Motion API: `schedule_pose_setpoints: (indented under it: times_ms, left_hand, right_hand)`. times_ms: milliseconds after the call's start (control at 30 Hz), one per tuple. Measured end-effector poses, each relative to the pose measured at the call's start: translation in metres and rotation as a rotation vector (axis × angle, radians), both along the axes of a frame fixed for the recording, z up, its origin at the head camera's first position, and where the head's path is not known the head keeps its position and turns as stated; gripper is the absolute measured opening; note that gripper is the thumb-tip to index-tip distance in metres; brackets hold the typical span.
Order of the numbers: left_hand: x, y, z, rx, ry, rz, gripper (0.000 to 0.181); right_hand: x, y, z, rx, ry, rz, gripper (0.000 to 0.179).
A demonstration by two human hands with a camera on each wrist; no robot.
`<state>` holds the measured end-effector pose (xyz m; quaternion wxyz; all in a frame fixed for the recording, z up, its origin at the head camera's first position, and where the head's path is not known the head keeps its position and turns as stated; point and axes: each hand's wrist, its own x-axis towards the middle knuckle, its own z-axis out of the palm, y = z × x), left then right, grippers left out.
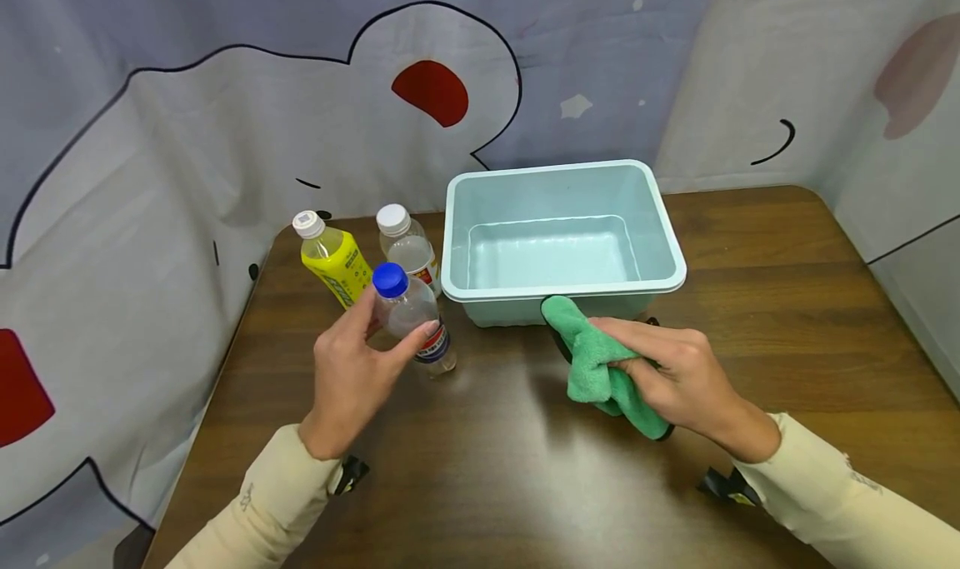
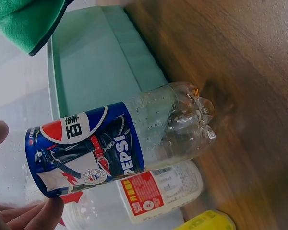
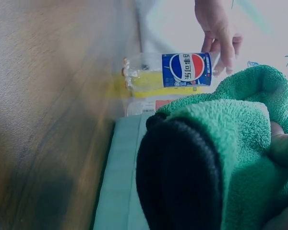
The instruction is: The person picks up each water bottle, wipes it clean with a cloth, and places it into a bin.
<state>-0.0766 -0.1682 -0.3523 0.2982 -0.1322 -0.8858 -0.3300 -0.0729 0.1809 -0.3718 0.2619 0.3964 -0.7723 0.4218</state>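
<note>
My left hand (image 1: pixel 351 371) grips a clear plastic Pepsi bottle (image 1: pixel 408 306) with a blue cap, thumb on one side and fingers on the other. The bottle stands nearly upright in the head view, and its blue label (image 2: pixel 86 148) shows in the left wrist view. In my right hand (image 1: pixel 678 376) a green cloth (image 1: pixel 594 367) with dark edging is pinched and bunched. The cloth hangs just in front of a pale blue-green plastic tub (image 1: pixel 562 291), its upper end overlapping the tub's near wall. Folds of cloth hide part of the right fingers in the right wrist view.
Behind the Pepsi bottle stand a yellow-labelled bottle (image 1: pixel 339 261) and a clear bottle with a white cap (image 1: pixel 408 246), the latter close to the tub's left side. All are on a brown wooden table (image 1: pixel 480 486). A printed curtain (image 1: pixel 247 144) hangs along the back and left edges.
</note>
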Motion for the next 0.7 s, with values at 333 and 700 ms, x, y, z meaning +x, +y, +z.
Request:
schedule_pose_setpoints:
  times_ms: [333,700]
  left_hand:
    - [0.004,0.007,0.002,-0.017,-0.009,-0.017,0.056]
    - [0.005,0.014,0.002,-0.033,0.002,-0.049,0.065]
  right_hand:
    - [0.002,0.000,0.004,-0.035,0.051,0.008,0.040]
    - [0.005,0.001,0.011,-0.058,0.076,0.010,0.037]
